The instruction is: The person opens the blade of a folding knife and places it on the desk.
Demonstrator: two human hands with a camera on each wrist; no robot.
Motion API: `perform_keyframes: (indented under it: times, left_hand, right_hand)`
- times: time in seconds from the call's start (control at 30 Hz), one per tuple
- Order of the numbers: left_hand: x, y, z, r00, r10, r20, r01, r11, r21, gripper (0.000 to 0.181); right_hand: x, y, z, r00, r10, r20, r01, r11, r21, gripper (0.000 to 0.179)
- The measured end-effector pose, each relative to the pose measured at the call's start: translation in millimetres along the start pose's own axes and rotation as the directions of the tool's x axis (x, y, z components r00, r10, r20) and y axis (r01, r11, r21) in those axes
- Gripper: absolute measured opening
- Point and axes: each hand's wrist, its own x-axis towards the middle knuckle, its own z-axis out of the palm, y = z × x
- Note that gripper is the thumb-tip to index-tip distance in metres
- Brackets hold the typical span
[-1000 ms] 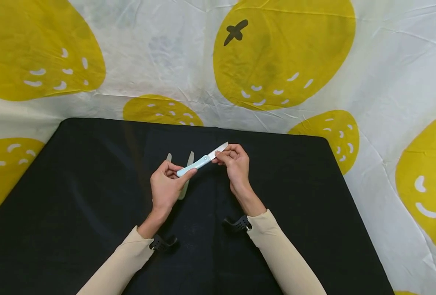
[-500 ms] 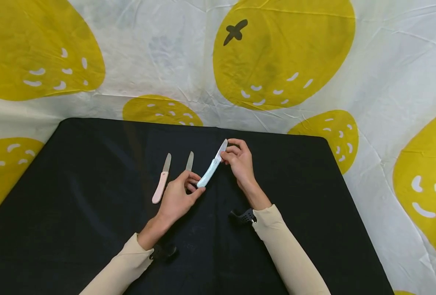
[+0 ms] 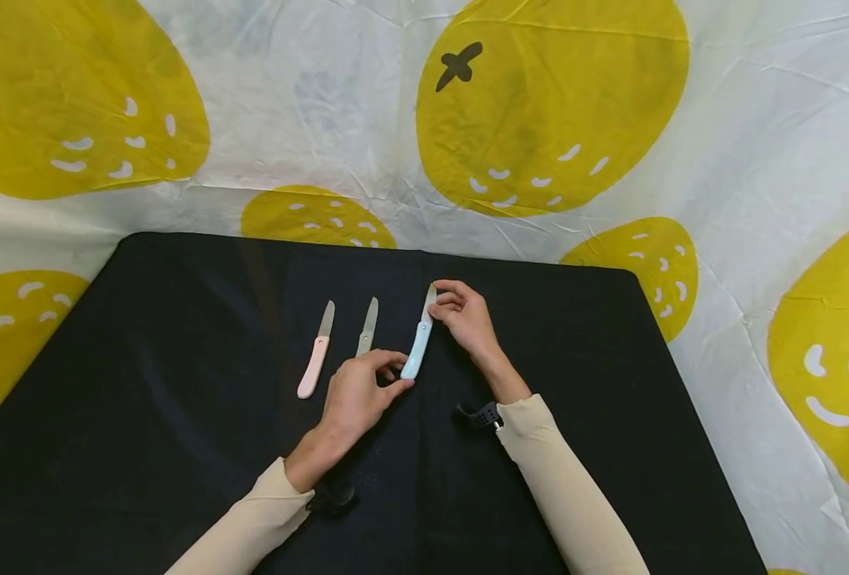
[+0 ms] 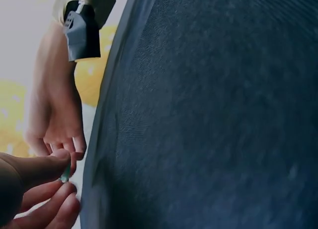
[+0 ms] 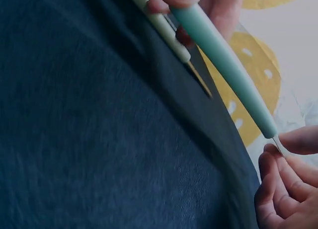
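A small folding knife (image 3: 416,353) with a light blue handle, its blade out, is held between both hands. My left hand (image 3: 356,391) pinches the butt of the handle between thumb and fingers. At the other end, my right hand (image 3: 470,321) pinches the blade near its tip; the right wrist view shows thumb and fingers on the blade (image 5: 277,144). Left of it lies a similar knife with a pale green handle (image 3: 365,342), its lower part hidden behind my left hand. Further left, a pink-handled knife (image 3: 314,366) lies with its blade pointing away.
A black cloth (image 3: 575,383) covers the table under the knives. Behind it hangs a white sheet (image 3: 352,88) printed with yellow fruit shapes.
Both hands turned the blue knife from a slant to nearly lengthwise and lowered it. My left hand moved right and nearer the body, uncovering the pink knife and part of the green one.
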Motion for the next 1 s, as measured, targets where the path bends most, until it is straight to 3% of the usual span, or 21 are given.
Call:
perform_keyframes:
  times: [0.2, 0.4, 0.6, 0.83, 1.0]
  left_hand:
    - [-0.3, -2.2, 5.1, 0.999, 0.040, -0.029, -0.036, 0.993, 0.108, 0.031]
    - [1.8, -5.0, 6.5, 0.995, 0.100, -0.022, -0.095, 0.980, 0.177, 0.031]
    - [6.2, -5.0, 7.1, 0.994, 0.101, 0.030, -0.105, 0.963, 0.247, 0.028]
    - [8.9, -4.2, 7.5, 0.994, 0.086, 0.065, -0.100, 0.958, 0.269, 0.029]
    - [8.7, -8.6, 5.5, 0.992, 0.101, 0.070, -0.115, 0.963, 0.245, 0.032]
  right_hand:
    - [3.6, 5, -1, 1.000, -0.021, 0.011, 0.023, 0.987, -0.158, 0.033]
    - [9.9, 12, 0, 0.996, -0.085, 0.020, 0.087, 0.948, -0.306, 0.029]
    - [14.3, 18, 2, 0.996, -0.083, 0.040, 0.092, 0.905, -0.416, 0.026]
    - [11.0, 17, 1, 0.998, -0.030, 0.055, 0.054, 0.849, -0.526, 0.030]
    - [4.9, 18, -4, 0.998, -0.026, 0.065, 0.056, 0.856, -0.515, 0.032]
